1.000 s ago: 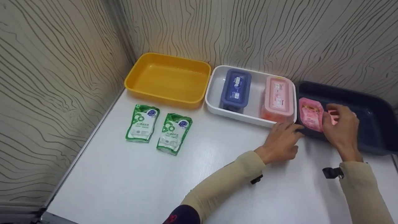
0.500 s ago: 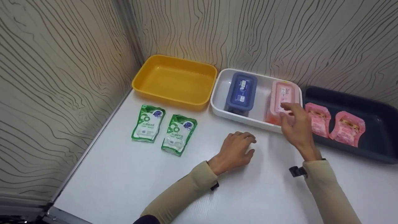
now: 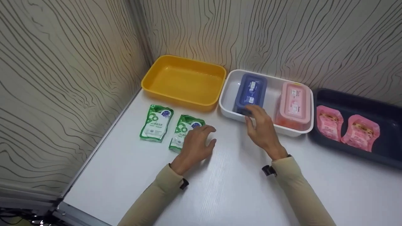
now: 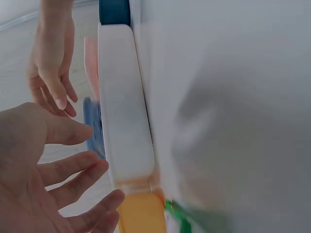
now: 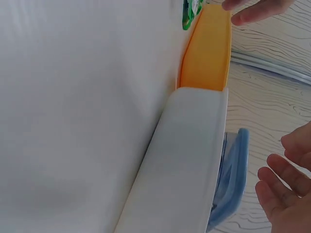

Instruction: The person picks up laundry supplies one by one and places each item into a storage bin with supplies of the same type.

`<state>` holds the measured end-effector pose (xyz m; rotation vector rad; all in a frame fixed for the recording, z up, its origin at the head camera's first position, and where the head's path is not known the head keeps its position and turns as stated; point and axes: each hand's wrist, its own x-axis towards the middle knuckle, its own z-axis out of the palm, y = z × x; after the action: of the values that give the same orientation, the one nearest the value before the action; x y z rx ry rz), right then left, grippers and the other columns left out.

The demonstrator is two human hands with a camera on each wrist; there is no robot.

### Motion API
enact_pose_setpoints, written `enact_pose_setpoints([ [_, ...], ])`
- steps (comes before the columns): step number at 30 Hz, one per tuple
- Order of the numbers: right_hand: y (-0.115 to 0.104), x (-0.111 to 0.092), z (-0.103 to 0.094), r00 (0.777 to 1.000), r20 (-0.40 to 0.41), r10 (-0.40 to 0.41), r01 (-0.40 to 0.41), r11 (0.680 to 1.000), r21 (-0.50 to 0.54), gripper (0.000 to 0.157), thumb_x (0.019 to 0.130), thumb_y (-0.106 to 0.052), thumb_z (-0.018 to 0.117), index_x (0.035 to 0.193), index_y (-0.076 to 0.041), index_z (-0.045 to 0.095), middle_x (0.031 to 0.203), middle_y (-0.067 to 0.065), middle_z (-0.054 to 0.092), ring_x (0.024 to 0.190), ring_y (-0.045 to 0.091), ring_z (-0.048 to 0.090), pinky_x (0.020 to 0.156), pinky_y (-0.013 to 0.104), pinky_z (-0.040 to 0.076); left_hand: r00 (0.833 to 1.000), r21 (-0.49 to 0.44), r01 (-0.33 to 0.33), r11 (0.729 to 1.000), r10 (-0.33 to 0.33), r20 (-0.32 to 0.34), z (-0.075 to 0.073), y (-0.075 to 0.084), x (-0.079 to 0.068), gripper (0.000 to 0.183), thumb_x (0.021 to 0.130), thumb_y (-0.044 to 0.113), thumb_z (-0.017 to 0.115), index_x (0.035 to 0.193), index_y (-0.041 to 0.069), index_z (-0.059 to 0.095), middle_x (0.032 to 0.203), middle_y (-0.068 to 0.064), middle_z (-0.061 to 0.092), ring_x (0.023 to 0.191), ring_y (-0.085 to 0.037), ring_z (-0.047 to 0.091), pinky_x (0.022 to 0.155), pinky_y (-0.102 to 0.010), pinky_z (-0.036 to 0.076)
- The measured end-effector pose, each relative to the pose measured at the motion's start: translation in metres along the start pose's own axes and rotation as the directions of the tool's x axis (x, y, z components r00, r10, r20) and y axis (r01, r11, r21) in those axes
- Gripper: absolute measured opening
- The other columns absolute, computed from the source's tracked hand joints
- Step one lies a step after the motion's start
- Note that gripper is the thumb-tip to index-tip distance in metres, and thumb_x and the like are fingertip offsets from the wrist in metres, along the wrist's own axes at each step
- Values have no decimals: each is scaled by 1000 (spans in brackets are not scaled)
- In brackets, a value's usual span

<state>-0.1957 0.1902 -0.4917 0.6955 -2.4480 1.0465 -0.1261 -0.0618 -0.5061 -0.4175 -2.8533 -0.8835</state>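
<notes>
Two green-and-white pouches lie flat on the white table. My left hand [image 3: 196, 146] is over the right pouch [image 3: 179, 135], hiding part of it, its fingers loosely bent and nothing in them; the left pouch [image 3: 156, 124] is uncovered. In front of the white tray [image 3: 232, 113] my right hand [image 3: 263, 130] hovers with relaxed, parted fingers, also holding nothing. That tray bears a blue-lidded box [image 3: 252, 91] and a pink-lidded box [image 3: 295, 102]. The left wrist view shows the left palm [image 4: 24, 179] with its fingers spread.
A yellow tray [image 3: 185, 102] stands at the back left, by the wall corner. At the right, a dark blue tray [image 3: 389, 141] contains two pink pouches [image 3: 329, 123] side by side. The trays line up along the patterned back wall [image 3: 260, 34].
My right hand has let go of a pink pouch in the dark blue tray and swung left past the white tray. My left hand has moved left to the green-and-white pouches.
</notes>
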Motion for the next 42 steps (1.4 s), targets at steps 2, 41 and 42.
enact_pose_setpoints([
  [2, -4, 3, 12, 999, 23, -27, 27, 1000, -1, 36, 100, 3, 66, 136, 6, 65, 136, 23, 67, 130, 39, 64, 114, 52, 51, 999, -10, 29, 1000, -30, -28, -7, -11, -3, 31, 100, 22, 74, 129, 11, 74, 135, -5, 72, 126, -26, 67, 107, -45, 55],
  [41, -40, 38, 116, 963, 268, 11, 71, 953, -294, 55, 100, -7, 70, 152, 2, 53, 158, 22, 51, 154, 41, 42, 129, 52, 33, 790, -136, 612, 779, -593, 157, -94, -163, -43, 86, 106, 33, 62, 164, -12, 17, 159, -36, 37, 147, -53, 40, 122, -66, 37],
  [42, -40, 38, 116, 963, 268, 14, 66, 956, -287, 54, 100, -7, 70, 151, 2, 54, 158, 22, 51, 153, 41, 43, 128, 52, 34, 780, -148, 624, 767, -600, 179, -95, -165, -43, 86, 106, 33, 62, 164, -13, 17, 160, -37, 35, 150, -53, 38, 124, -66, 34],
])
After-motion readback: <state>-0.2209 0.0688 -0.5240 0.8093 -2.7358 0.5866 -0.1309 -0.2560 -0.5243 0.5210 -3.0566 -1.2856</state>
